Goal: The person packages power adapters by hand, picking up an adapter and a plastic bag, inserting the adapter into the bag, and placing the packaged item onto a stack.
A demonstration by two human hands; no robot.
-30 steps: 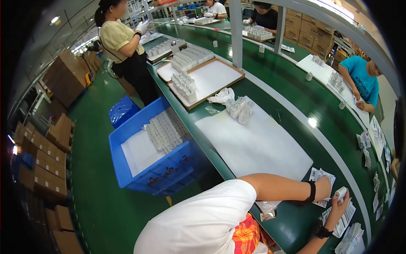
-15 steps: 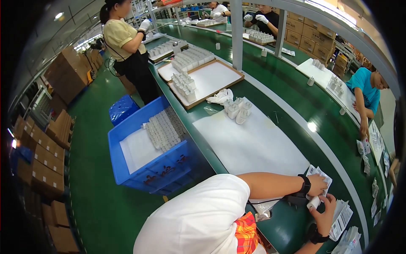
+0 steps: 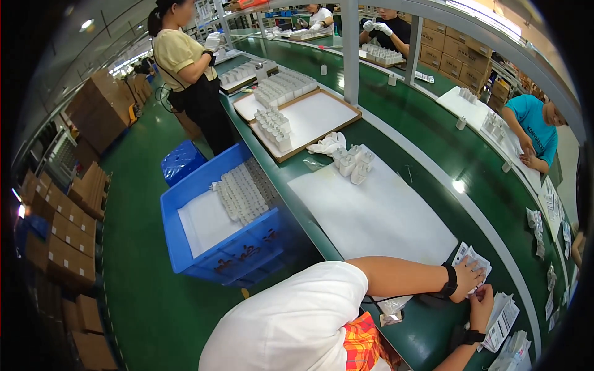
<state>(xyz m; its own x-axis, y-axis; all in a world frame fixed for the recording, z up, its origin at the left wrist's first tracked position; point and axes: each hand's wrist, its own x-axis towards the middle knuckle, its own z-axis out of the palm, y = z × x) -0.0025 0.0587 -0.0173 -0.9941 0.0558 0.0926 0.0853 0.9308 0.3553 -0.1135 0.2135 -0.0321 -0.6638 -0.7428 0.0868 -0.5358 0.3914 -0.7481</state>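
Observation:
My left hand (image 3: pixel 468 276) lies with spread fingers on a printed plastic bag (image 3: pixel 463 250) at the lower right of the bench. Just below it, my right hand (image 3: pixel 481 304) is closed, its fingertips together close to the bag's near edge and the left fingers. What those fingertips hold is hidden. A stack of printed bags (image 3: pixel 502 321) lies to the right of my right hand. Several white adapter-like blocks (image 3: pixel 354 162) stand at the far end of the white sheet (image 3: pixel 371 210) in front of me.
Beside the bench on the left stands a blue crate (image 3: pixel 180 238) holding rows of white blocks. Farther along are a cardboard tray (image 3: pixel 322 114) and white gloves (image 3: pixel 328 143). A grey post (image 3: pixel 351 55) rises beyond. Co-workers stand or sit around the green line, one in turquoise (image 3: pixel 532 130) at right.
The white block that was in my right hand is no longer visible. My right fingers have drawn together against the bag's edge. The turquoise-clad co-worker has pulled an arm back.

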